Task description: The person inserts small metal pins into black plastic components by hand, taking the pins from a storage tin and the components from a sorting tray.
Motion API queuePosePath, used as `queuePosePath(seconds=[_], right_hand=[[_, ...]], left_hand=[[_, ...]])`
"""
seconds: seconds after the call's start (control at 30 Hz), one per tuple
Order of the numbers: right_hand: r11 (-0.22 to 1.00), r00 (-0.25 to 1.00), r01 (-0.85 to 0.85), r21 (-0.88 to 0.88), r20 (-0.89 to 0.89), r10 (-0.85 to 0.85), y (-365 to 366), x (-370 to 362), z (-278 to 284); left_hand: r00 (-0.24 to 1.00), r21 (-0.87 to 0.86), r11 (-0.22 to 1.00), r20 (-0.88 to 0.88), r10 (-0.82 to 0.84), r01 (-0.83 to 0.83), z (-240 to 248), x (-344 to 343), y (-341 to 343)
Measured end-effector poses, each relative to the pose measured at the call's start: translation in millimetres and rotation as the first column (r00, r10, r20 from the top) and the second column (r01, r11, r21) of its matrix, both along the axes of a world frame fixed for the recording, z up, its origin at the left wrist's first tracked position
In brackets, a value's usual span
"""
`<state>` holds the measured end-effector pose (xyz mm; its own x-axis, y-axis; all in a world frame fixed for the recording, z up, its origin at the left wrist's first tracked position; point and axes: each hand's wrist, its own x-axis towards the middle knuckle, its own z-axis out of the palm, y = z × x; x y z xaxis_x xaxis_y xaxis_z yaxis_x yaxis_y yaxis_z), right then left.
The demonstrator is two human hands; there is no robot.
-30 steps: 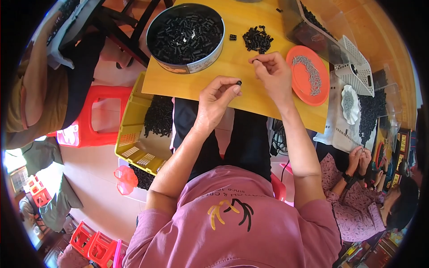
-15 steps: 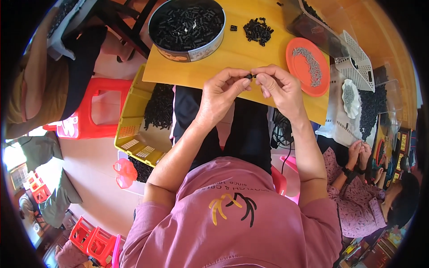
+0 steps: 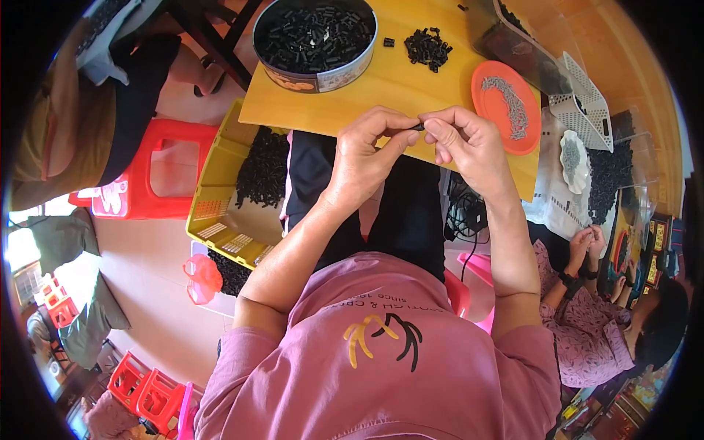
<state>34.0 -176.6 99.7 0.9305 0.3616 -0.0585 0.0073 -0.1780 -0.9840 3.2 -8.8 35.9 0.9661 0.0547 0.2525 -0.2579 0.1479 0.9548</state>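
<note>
Pinching fingertip to fingertip, gripped a small dark piece (image 3: 419, 127), mostly hidden, between left hand (image 3: 372, 150) and right hand (image 3: 469, 145), above the near edge of a smooth yellow tabletop (image 3: 293, 110). Wore a mauve shirt (image 3: 396, 396) bearing printed lettering (image 3: 356, 300). Had beyond a loose heap of stubby black pieces (image 3: 427, 50); to the right, an orange-red plate (image 3: 491, 119) of thin grey pins (image 3: 515, 111); to the left, a round, picture-sided tin (image 3: 337, 79) holding black tubes (image 3: 315, 48); lower, a slotted yellow crate (image 3: 218, 155) of black bits (image 3: 262, 172).
</note>
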Motion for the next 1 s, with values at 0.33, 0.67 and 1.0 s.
queuePosePath(seconds=[0.33,0.67,1.0], right_hand=[[0.999,0.988,-0.008,-0.045,-0.154,0.001,2.0,6.2,-0.3],[0.993,0.976,0.076,0.089,-0.21,-0.056,9.4,6.3,-4.5],[0.935,0.924,-0.041,0.351,-0.343,0.17,-5.6,-12.7,-17.2]], left_hand=[[0.88,0.37,0.87,0.455,0.135,-0.325,5.8,2.4,-2.1],[0.984,0.045,0.988,0.11,0.139,-0.145,-11.1,8.6,-3.3],[0.994,-0.158,0.987,0.108,0.017,0.001,7.6,-7.6,-2.6]])
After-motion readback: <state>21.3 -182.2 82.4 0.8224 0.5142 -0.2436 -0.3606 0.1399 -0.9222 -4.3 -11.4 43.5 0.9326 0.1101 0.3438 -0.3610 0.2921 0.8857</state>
